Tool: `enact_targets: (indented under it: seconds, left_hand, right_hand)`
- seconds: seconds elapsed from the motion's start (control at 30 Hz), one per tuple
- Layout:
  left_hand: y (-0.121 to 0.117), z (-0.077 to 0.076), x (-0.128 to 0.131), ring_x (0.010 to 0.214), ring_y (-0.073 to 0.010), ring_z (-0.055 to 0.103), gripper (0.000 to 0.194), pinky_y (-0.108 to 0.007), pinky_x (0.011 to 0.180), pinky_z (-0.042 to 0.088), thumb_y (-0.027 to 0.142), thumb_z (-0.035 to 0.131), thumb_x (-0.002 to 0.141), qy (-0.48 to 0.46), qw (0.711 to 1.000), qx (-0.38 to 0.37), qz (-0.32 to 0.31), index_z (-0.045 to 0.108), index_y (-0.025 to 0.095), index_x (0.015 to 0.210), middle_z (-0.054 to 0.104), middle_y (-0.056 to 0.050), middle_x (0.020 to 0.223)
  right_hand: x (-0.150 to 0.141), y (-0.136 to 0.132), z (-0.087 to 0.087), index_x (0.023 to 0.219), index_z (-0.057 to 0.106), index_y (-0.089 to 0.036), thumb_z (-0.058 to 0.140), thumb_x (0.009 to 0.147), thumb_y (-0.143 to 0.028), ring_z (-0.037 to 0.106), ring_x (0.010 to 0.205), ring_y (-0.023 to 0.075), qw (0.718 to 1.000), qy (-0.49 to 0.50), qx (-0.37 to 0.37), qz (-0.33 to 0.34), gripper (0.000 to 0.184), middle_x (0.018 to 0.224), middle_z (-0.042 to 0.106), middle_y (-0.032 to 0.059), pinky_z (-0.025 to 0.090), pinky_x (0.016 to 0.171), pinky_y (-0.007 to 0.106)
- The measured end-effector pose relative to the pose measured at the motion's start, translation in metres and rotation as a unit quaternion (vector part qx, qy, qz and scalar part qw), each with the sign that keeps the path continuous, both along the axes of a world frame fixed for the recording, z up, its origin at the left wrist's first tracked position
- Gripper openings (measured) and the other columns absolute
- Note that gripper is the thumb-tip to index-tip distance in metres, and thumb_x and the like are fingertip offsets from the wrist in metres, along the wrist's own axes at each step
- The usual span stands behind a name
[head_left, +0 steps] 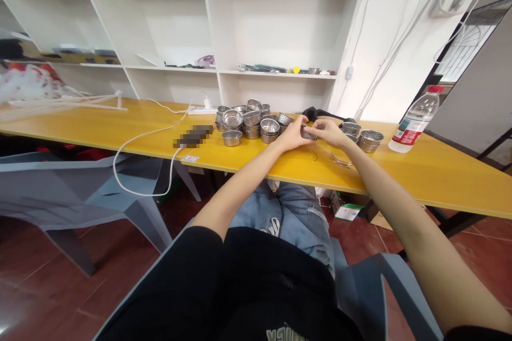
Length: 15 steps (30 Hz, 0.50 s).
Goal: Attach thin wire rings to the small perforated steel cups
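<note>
My left hand (293, 135) is wrapped around a small metal strainer basket (308, 132), tilted just above the table. Closed fingers of my right hand (327, 131) pinch at the basket's right side; a thin wire between them would be too small to see. To the left stands a pile of perforated strainer baskets (252, 118), some stacked in each other. More strainer baskets (370, 140) are stacked to the right of my right hand. Several thin bent wires (340, 160) lie on the table below my right hand, and a single curved wire (314, 157) lies nearer the left.
On the yellow table (432, 170) a water bottle (416, 120) with a red cap stands at the right. A white cable (116, 162) loops over the front edge at left, by a pixelated dark object (193, 136). Behind the baskets are a power strip (202, 110) and white shelves (280, 73).
</note>
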<state>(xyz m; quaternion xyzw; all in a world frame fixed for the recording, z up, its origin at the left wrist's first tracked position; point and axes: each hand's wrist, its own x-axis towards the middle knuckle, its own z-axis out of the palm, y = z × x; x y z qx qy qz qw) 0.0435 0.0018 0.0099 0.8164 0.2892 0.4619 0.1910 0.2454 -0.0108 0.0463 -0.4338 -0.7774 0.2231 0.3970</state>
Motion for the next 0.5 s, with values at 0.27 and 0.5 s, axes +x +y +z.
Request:
enact_targets:
  seconds: [0.27,0.5]
  left_hand:
    - [-0.001,0.003,0.0,0.116,-0.0284,0.073,0.069,-0.039,0.103,0.055,0.033,0.095,0.079,0.006,1.0,-0.006,0.011,0.053,0.02,0.132,0.075,-0.012,0.131]
    - [0.005,-0.002,-0.001,0.11,-0.0279,0.073,0.069,-0.04,0.102,0.057,0.027,0.095,0.076,0.014,1.0,-0.004,-0.015,0.054,0.019,0.131,0.076,-0.01,0.116]
  right_hand:
    - [-0.003,-0.001,0.003,0.07,0.058,-0.022,0.097,0.061,-0.083,0.05,0.062,0.0136,0.998,0.058,-0.007,0.009,0.073,0.066,0.061,0.001,0.039,0.06,0.031]
    - [-0.011,-0.002,-0.002,0.07,0.056,-0.023,0.094,0.067,-0.081,0.053,0.067,0.0159,0.999,0.028,0.01,-0.024,0.069,0.069,0.062,0.0019,0.042,0.065,0.032]
